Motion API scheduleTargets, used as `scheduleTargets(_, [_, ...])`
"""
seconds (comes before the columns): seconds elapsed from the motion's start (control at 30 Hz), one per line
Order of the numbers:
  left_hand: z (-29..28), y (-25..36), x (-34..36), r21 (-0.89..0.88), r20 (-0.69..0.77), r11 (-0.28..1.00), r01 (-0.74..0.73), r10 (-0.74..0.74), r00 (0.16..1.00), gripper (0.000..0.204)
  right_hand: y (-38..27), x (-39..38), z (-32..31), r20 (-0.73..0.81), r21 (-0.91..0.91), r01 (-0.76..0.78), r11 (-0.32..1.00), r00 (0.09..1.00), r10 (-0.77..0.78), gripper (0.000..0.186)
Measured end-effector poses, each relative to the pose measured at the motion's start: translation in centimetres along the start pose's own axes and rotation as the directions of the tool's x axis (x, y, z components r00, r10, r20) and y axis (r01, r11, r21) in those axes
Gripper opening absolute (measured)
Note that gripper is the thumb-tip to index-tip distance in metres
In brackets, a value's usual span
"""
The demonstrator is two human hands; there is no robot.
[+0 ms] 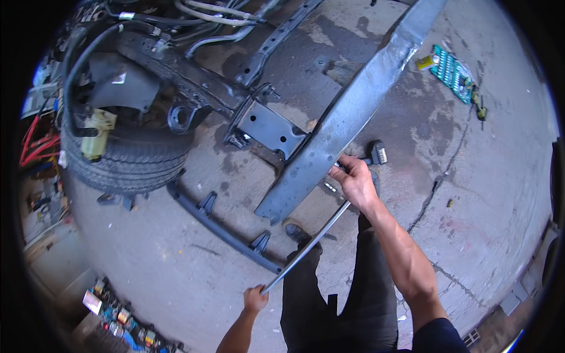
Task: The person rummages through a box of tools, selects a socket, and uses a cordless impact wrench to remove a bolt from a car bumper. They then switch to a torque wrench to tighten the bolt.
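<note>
A long straight metal bar (pixel 312 244) slants across in front of my legs. My left hand (pixel 255 298) is closed round its lower end. My right hand (pixel 357 183) is closed at the bar's upper end, close against the edge of a dented grey metal bumper beam (pixel 338 132); its fingertips and the bar's head are partly hidden. The beam sits on a dark bracket (pixel 268 128) at the end of a vehicle frame rail. Just beyond my right hand, a black cordless power tool (pixel 377 154) shows partly on the floor.
A tyre (pixel 132 159) and a yellowish plastic reservoir (pixel 98 135) are at the left. A curved black bar with brackets (pixel 220 229) lies on the concrete. A green socket tray (pixel 453 73) and yellow can (pixel 428 62) lie at far right. Tools (pixel 126 320) crowd the lower left.
</note>
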State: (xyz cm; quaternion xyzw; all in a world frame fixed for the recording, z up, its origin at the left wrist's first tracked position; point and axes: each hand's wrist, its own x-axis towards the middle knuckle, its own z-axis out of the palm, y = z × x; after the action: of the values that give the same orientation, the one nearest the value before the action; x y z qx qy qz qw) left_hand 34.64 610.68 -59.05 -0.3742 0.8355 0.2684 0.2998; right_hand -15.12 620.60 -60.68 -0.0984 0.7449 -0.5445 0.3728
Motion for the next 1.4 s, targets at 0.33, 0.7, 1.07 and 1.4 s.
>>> scheduleTargets(0.33, [8.9, -4.6, 11.2, -0.226, 0.048, 0.973, -0.042, 0.055, 0.997, 0.017, -1.5, -1.4, 0.8, -0.087, -0.423, 0.151, 0.894, 0.975, -0.206, 0.033])
scheduleTargets(0.7, [-4.3, 3.8, -5.7, -0.03, 0.111, 0.946, 0.321, -0.316, 0.942, 0.035, -1.5, -1.1, -1.6, 0.132, -0.322, 0.096, 0.942, 0.99, -0.055, 0.027])
scheduleTargets(1.07, [1.2, 0.1, -3.4, 0.187, 0.42, 0.96, 0.209, -0.271, 0.866, 0.046, 0.9, -9.3, -4.8, -0.031, -0.263, 0.138, 0.955, 0.988, -0.151, 0.025])
scheduleTargets(1.4, [-18.7, 9.3, -18.2, 0.292, 0.354, 0.881, 0.371, -0.46, 0.814, 0.042, -1.5, -9.0, -1.0, -0.048, -0.002, 0.086, 0.996, 0.995, -0.086, 0.023])
